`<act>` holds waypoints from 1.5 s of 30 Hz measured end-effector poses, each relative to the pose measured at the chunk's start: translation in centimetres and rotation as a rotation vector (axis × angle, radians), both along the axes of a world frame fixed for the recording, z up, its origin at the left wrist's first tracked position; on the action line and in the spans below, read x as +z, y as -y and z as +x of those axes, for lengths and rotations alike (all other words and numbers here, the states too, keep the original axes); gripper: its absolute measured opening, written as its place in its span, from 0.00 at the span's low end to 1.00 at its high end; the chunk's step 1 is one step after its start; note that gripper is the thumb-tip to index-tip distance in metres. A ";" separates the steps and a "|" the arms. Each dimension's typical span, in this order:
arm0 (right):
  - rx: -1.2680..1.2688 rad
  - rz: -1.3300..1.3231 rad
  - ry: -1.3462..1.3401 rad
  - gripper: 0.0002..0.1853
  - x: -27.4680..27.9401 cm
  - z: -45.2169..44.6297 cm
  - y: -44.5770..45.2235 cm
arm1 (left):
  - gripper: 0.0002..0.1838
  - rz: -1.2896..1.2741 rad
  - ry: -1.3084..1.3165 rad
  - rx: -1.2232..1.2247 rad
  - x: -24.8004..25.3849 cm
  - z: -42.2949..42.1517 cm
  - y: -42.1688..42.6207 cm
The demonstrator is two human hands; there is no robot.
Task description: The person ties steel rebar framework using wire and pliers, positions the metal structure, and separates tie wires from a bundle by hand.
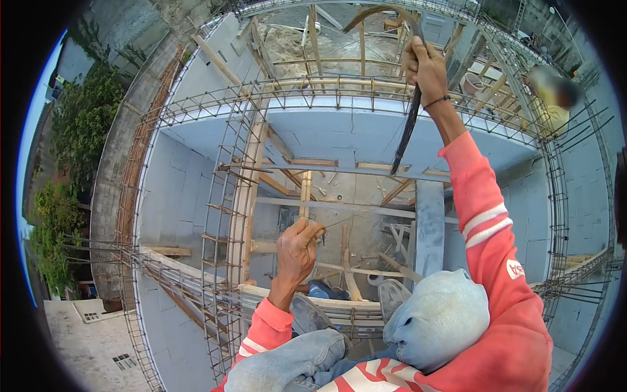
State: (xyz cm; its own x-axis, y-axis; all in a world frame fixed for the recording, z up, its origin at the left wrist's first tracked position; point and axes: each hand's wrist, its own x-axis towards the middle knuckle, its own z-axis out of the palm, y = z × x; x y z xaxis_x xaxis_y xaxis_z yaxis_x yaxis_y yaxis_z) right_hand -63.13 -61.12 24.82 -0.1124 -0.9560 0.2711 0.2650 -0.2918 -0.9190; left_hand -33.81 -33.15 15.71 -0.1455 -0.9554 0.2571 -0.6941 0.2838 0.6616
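Note:
My right hand (426,70) is raised at the upper right, its fingers closed around a bundle of dark tie wire (409,127). The bundle arches over the hand at the top and its loose ends hang below. My left hand (298,251) is closed in front of my knees, in the middle of the view. A thin wire (335,223) seems to run from its fingers to the right, and a small dark tip (322,239) shows beside the thumb. What else the left fingers hold is hidden.
A rebar cage (219,242) runs lengthwise at my left, beside wooden boards (253,163). Another rebar cage (339,91) crosses ahead along a block wall (366,130). Below lies a deep room with timber props. A person in yellow (555,108) is at the far right.

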 end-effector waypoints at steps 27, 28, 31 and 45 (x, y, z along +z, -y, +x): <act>0.316 0.063 -0.776 0.22 -17.6 2.9 3.7 | 0.02 0.088 -0.090 0.152 1.1 2.9 -2.6; 0.541 0.067 -0.724 0.23 -14.5 5.2 -0.9 | 0.02 0.097 -0.069 0.165 1.2 2.6 -1.9; 0.940 -0.200 -0.676 0.20 -9.7 9.6 -12.8 | 0.02 0.037 -0.124 0.183 1.5 1.9 0.8; 0.599 -0.061 -0.951 0.10 -11.7 5.3 -13.5 | 0.03 -0.129 0.057 0.183 1.0 5.2 4.9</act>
